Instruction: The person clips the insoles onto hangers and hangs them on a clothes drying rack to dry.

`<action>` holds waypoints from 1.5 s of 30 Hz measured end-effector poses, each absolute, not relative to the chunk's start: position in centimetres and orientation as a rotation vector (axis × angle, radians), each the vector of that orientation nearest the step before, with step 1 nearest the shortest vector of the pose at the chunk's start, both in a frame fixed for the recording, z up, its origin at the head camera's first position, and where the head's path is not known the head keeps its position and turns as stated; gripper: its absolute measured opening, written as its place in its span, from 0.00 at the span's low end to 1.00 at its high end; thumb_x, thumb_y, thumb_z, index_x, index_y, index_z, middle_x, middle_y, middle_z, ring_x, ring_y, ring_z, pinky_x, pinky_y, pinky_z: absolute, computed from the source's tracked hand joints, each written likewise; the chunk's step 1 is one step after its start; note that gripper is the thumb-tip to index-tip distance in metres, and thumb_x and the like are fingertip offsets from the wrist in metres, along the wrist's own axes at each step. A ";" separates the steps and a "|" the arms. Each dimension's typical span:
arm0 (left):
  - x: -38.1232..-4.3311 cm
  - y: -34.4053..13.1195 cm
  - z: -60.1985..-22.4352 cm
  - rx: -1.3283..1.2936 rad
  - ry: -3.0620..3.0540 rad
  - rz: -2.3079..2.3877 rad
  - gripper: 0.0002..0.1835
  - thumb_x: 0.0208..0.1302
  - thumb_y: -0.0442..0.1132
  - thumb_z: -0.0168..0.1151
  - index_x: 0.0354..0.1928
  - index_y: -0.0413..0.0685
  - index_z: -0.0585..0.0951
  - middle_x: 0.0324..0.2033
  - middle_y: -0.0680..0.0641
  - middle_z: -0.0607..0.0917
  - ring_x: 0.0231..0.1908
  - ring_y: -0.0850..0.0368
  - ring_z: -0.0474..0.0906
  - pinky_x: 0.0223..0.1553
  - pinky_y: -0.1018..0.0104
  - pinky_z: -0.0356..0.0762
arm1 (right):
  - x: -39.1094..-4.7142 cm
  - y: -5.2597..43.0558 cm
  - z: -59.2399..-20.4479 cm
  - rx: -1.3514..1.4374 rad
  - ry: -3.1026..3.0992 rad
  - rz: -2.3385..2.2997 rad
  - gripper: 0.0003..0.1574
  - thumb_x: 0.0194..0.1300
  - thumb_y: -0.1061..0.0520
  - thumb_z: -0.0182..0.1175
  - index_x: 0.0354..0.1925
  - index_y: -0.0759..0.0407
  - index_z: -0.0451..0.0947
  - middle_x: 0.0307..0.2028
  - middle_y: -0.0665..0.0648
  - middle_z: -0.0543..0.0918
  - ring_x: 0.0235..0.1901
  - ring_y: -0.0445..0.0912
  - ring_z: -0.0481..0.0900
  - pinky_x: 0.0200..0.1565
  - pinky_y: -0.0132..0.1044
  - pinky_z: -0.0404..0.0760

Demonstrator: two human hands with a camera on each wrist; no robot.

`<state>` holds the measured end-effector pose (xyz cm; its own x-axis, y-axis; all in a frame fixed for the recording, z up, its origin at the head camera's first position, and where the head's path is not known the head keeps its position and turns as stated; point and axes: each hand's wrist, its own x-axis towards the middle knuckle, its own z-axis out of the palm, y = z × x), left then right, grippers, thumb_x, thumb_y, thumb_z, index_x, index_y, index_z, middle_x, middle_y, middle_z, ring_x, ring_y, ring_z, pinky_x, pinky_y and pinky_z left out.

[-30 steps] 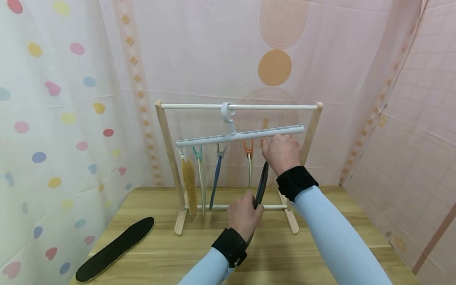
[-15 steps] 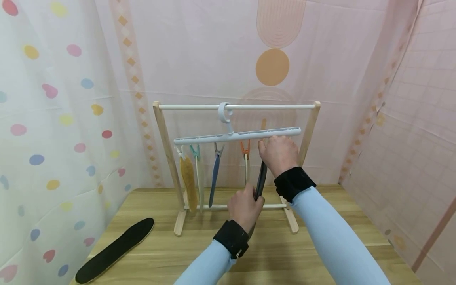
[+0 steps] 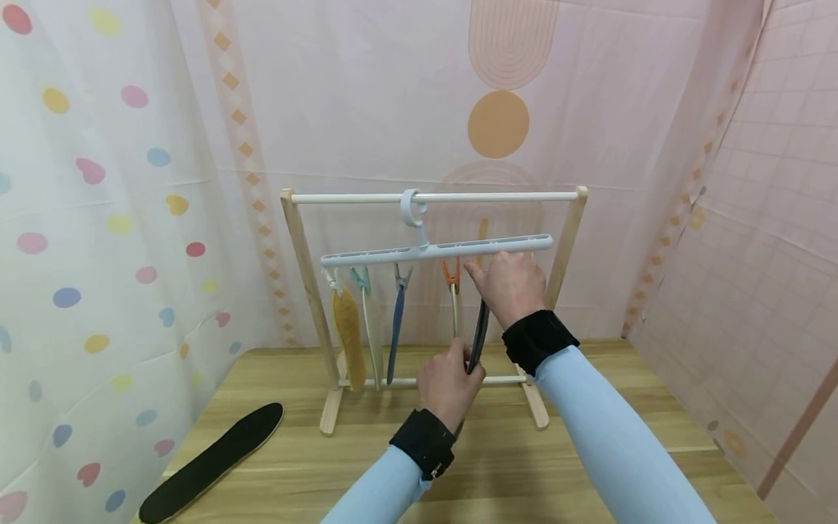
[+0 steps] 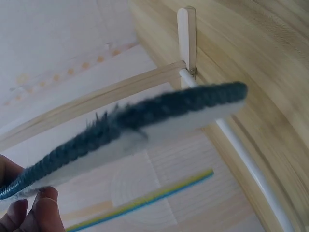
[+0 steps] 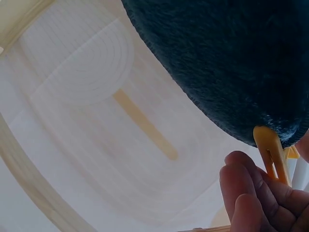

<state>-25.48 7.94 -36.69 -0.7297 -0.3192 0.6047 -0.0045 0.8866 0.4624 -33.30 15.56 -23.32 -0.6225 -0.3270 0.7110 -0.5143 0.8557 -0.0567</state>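
My left hand (image 3: 449, 386) pinches the lower part of a dark insole (image 3: 481, 336), held nearly upright beneath the right side of a pale blue hanger (image 3: 386, 256). The left wrist view shows the insole's dark fuzzy face and white underside (image 4: 183, 118). My right hand (image 3: 514, 288) is at the insole's top, just under the hanger bar. In the right wrist view its curled fingers (image 5: 237, 176) hold a yellow clothespin (image 5: 268, 145), which sits on the insole's fuzzy edge. The thumb is mostly cut off there; in the head view it points left.
Mustard (image 3: 350, 338), whitish (image 3: 371, 335) and blue (image 3: 396, 327) insoles hang from clothespins; a pale one (image 3: 455, 309) hangs from an orange clothespin (image 3: 451, 274). The hanger hooks onto a wooden rack (image 3: 303, 269). Another black insole (image 3: 212, 462) lies on the table at left.
My right thumb has spread a little to the left from the clothespin area. My left hand and the dark insole stay nearly in place. The view has shifted slightly.
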 end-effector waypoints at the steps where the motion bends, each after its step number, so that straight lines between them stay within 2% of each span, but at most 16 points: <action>1: -25.4 7.9 -36.7 0.227 -2.337 -0.570 0.08 0.50 0.44 0.64 0.27 0.51 0.75 0.12 0.58 0.71 0.10 0.65 0.61 0.13 0.70 0.56 | -33.3 15.6 -23.4 0.608 -2.290 0.330 0.41 0.58 0.30 0.50 0.05 0.57 0.59 0.08 0.49 0.54 0.07 0.42 0.55 0.08 0.32 0.55; 11: -25.4 8.1 -37.0 0.194 -2.375 -0.584 0.15 0.53 0.53 0.64 0.29 0.50 0.75 0.11 0.59 0.68 0.10 0.66 0.61 0.13 0.70 0.57 | -33.4 15.9 -23.7 0.627 -2.270 0.347 0.40 0.58 0.31 0.51 0.06 0.56 0.58 0.09 0.49 0.55 0.07 0.42 0.56 0.07 0.33 0.56; 17: -25.2 8.2 -37.3 0.190 -2.400 -0.598 0.23 0.50 0.64 0.60 0.29 0.51 0.75 0.11 0.59 0.67 0.11 0.65 0.61 0.14 0.71 0.57 | -33.3 16.1 -24.1 0.641 -2.260 0.402 0.38 0.55 0.29 0.53 0.12 0.58 0.62 0.10 0.50 0.53 0.07 0.43 0.55 0.08 0.33 0.56; 21: -25.1 8.0 -37.6 0.198 -2.415 -0.583 0.25 0.50 0.67 0.57 0.28 0.52 0.74 0.11 0.59 0.67 0.11 0.65 0.61 0.14 0.71 0.57 | -33.0 16.2 -24.6 0.652 -2.251 0.403 0.40 0.54 0.27 0.52 0.10 0.57 0.58 0.10 0.49 0.50 0.07 0.42 0.52 0.07 0.33 0.55; 24: -25.1 7.8 -37.7 0.194 -2.421 -0.568 0.26 0.50 0.68 0.56 0.27 0.51 0.74 0.11 0.59 0.66 0.11 0.65 0.60 0.14 0.71 0.56 | -32.8 16.2 -25.0 0.650 -2.257 0.380 0.42 0.53 0.25 0.50 0.08 0.56 0.54 0.10 0.48 0.48 0.06 0.41 0.49 0.07 0.33 0.53; 32: -25.1 7.3 -38.0 0.186 -2.428 -0.544 0.25 0.51 0.67 0.56 0.23 0.53 0.69 0.10 0.58 0.64 0.10 0.65 0.59 0.13 0.71 0.54 | -32.5 16.6 -26.1 0.655 -2.281 0.327 0.44 0.55 0.25 0.46 0.04 0.55 0.52 0.07 0.47 0.47 0.06 0.40 0.46 0.08 0.32 0.50; 36: -25.1 7.3 -38.2 0.166 -2.417 -0.541 0.25 0.51 0.67 0.57 0.22 0.53 0.69 0.10 0.58 0.64 0.10 0.65 0.59 0.13 0.71 0.54 | -32.3 17.1 -26.7 0.663 -2.305 0.319 0.44 0.56 0.24 0.43 0.03 0.54 0.53 0.06 0.47 0.48 0.06 0.40 0.47 0.09 0.32 0.50; 45: -25.2 7.1 -38.3 0.125 -2.401 -0.545 0.24 0.51 0.65 0.58 0.22 0.52 0.70 0.09 0.58 0.64 0.10 0.65 0.59 0.13 0.71 0.55 | -32.2 17.9 -27.9 0.668 -2.323 0.423 0.43 0.55 0.23 0.44 0.06 0.55 0.56 0.07 0.47 0.51 0.06 0.41 0.51 0.08 0.32 0.53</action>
